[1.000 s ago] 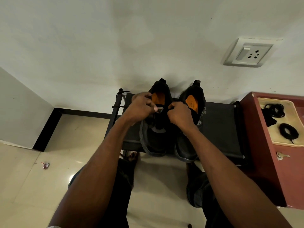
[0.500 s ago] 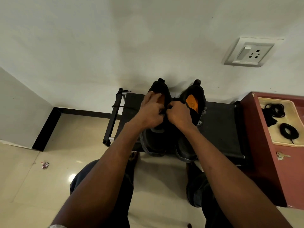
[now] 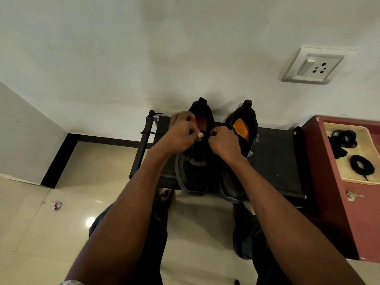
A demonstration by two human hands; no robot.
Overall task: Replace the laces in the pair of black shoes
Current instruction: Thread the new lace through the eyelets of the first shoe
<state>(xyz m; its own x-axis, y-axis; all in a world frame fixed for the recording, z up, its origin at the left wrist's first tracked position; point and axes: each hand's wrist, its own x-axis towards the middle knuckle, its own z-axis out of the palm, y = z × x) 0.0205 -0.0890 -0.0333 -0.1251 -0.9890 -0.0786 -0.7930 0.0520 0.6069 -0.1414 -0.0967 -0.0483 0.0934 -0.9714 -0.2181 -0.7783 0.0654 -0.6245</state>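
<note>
Two black shoes with orange insoles stand side by side on a black rack, toes toward me. Both hands work over the left shoe (image 3: 194, 173), at its lacing area. My left hand (image 3: 181, 134) is curled, its fingertips pinching what looks like a black lace end near the tongue. My right hand (image 3: 224, 144) is a fist gripping the lace on the shoe's right side. The lace itself is mostly hidden by my fingers. The right shoe (image 3: 240, 128) stands beside my right hand, partly covered by my wrist.
The black rack (image 3: 275, 157) stands against the white wall. A red cabinet (image 3: 329, 182) to the right carries a cream tray (image 3: 349, 177) with coiled black laces (image 3: 362, 167), and keys (image 3: 352, 196) lie in front of it. My knees are below; a wrapper (image 3: 57, 205) lies on the floor.
My left hand has shifted back to the left of the shoe's opening, uncovering the orange insole. My right hand stays clenched in nearly the same spot.
</note>
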